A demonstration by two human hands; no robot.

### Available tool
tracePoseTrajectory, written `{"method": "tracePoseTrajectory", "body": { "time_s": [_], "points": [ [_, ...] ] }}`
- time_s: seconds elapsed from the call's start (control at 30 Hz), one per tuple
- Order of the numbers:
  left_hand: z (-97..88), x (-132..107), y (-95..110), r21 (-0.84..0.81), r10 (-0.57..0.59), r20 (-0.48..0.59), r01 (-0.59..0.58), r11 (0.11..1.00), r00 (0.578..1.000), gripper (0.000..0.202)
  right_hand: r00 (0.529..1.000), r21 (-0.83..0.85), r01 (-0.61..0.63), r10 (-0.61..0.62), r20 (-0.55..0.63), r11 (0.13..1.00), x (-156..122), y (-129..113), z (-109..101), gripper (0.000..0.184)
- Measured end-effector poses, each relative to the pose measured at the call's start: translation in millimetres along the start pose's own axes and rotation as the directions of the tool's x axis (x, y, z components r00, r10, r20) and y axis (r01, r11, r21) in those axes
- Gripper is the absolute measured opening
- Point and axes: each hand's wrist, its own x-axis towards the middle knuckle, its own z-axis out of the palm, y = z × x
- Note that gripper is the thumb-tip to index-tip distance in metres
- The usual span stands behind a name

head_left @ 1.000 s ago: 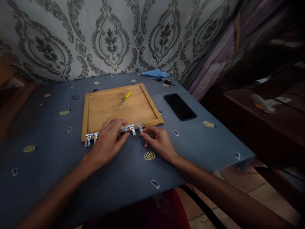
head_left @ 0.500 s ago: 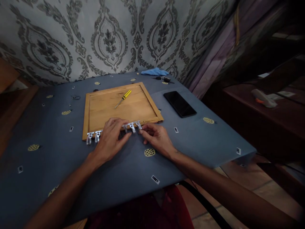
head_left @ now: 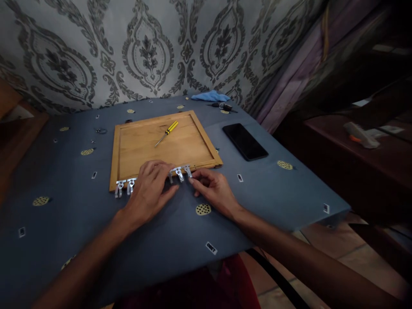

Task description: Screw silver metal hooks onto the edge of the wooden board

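A framed wooden panel lies flat on a blue cloth-covered table. A silver metal hook rail runs along the panel's near edge, with hooks hanging over the cloth. My left hand lies over the middle of the rail, fingers curled down on it. My right hand pinches the rail's right end by the last hook. A small yellow-and-black screwdriver rests on the panel, away from both hands.
A black phone lies right of the panel. A blue cloth and keys sit at the far edge by the patterned wall. Small metal parts lie at the far left. A dark wooden shelf stands to the right.
Both hands stay on the hook rail with only slight finger shifts. The view itself has drifted a little.
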Motion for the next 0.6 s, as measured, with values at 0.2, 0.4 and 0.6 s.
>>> {"method": "tracePoseTrajectory", "body": {
  "time_s": [0.2, 0.4, 0.6],
  "points": [
    [5.4, 20.9, 5.1, -0.006, -0.060, 0.129, 0.061, 0.998, 0.990, 0.053, 1.000, -0.028, 0.005, -0.005, -0.003, 1.000, -1.7, -2.2, -0.7, 0.016],
    [16.0, 34.9, 7.0, -0.015, -0.079, 0.207, 0.083, 0.996, 0.975, 0.051, 1.000, 0.020, -0.025, 0.024, 0.010, 0.999, -2.0, -1.9, -1.8, 0.018],
    [18.8, 37.6, 9.6, 0.002, -0.115, 0.215, 0.118, 0.993, 0.970, 0.049, 0.999, 0.001, -0.035, 0.035, 0.031, 0.999, -0.9, -3.0, -3.1, 0.016]
  ]
}}
